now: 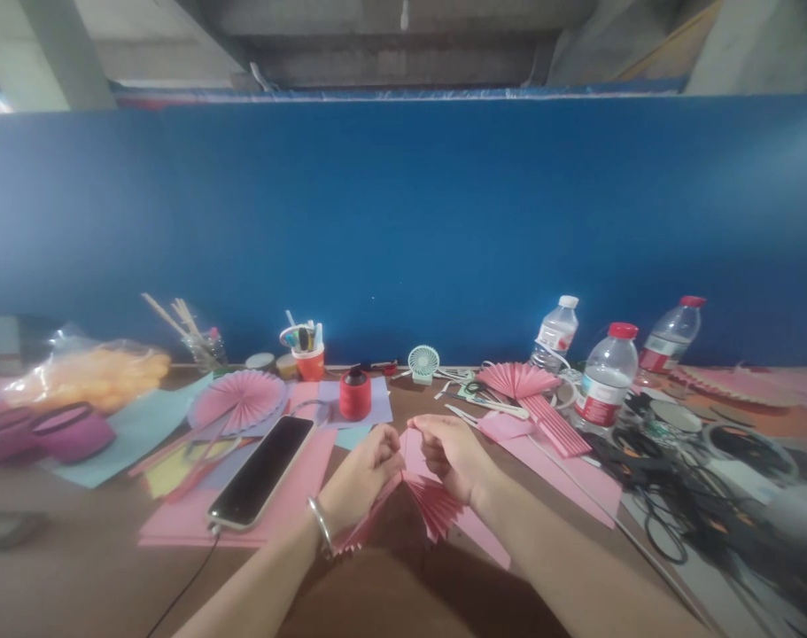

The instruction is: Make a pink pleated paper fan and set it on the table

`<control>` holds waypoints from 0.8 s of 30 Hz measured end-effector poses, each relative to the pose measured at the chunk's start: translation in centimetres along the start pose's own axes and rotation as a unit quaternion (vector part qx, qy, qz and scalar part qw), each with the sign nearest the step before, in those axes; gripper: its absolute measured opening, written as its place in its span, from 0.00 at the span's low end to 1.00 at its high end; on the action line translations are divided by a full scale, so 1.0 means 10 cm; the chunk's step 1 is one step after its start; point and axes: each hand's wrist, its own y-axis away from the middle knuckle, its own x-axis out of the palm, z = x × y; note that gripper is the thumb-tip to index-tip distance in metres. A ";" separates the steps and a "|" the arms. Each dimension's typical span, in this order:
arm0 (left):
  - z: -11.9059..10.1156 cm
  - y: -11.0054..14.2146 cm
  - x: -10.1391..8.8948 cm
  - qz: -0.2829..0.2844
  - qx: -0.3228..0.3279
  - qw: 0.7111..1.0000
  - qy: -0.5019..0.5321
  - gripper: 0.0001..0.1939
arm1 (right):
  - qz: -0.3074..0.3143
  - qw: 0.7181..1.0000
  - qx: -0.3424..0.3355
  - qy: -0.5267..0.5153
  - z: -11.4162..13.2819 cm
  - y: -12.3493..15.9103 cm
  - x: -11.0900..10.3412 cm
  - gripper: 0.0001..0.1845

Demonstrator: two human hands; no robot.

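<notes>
Above the table's middle, both my hands are close together over a pleated pink paper, gathered at its centre and spreading out on both sides like a bow. My left hand, a silver bangle on its wrist, is closed with curled fingers at the gathered middle. My right hand is closed too, thumb and forefinger pinched just above the paper. Whatever lies in that pinch is too small to make out. Beyond the hands stands a spool of red thread. Flat pink sheets lie under the work.
A phone with a cable lies left on pink sheets, near a round paper fan. To the right are a folded pink fan, scissors, bottles and tangled black cables. A blue partition rises behind.
</notes>
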 end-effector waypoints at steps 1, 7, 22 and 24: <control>0.00 0.00 0.00 -0.008 0.009 1.000 -0.023 0.03 | -0.001 1.000 0.004 -0.002 -0.01 0.00 0.00 0.08; 0.12 -0.02 0.02 -0.004 0.030 0.994 -0.106 0.03 | -0.016 1.000 -0.013 0.020 -0.05 0.04 0.04 0.08; 0.28 -0.13 0.03 -0.069 0.033 0.997 0.031 0.07 | 0.009 0.955 -0.164 0.246 -0.11 0.23 0.17 0.10; 0.22 -0.16 -0.03 -0.154 0.040 0.987 0.003 0.08 | 0.006 0.923 -0.205 0.325 -0.11 0.31 0.21 0.11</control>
